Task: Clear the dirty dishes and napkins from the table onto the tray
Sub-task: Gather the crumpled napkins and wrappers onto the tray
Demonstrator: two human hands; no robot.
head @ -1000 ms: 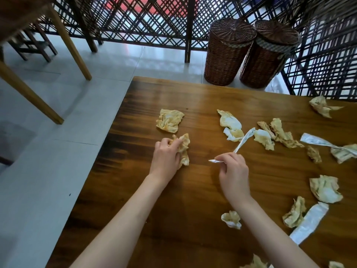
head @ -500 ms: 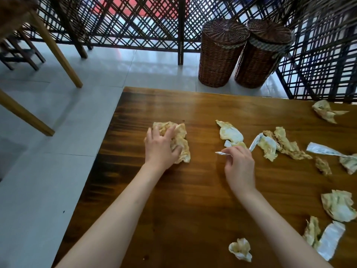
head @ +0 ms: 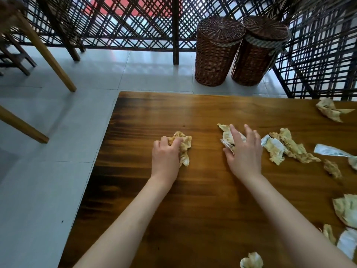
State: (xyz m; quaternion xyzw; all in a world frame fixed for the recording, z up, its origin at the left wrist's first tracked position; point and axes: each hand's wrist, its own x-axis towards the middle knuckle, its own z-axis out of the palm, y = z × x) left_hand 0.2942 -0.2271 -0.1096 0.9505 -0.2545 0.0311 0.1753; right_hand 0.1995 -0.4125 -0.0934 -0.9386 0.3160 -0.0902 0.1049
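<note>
Gathering the soiled napkins is the step in hand, and both hands are working near the counter's (head: 193, 200) far left corner. The left hand (head: 166, 157) is bunching a yellow-stained crumpled napkin (head: 184, 149), its fingers (head: 174, 141) curling over the top of the wad and clamped on it. The right hand (head: 244, 153) is lying over a second napkin (head: 226, 136) toward the middle of the far edge, fingers apart and fairly straight, pressing down on the paper rather than closing round it; a white strip is showing at the thumb, though whether it is pinched I cannot tell.

More napkins are lying along the right side: a stained pair (head: 286, 147) just beside the right hand, one (head: 328, 110) at the far right corner, several at the right edge and one (head: 251, 261) at the near edge. No tray or dishes are showing.

To do this well, I judge the right hand should be drawing its fingers together to ball the paper tight, then sweeping neighbouring pieces into the same handful; loose corners are likely to drop scraps while being carried to the tray
</note>
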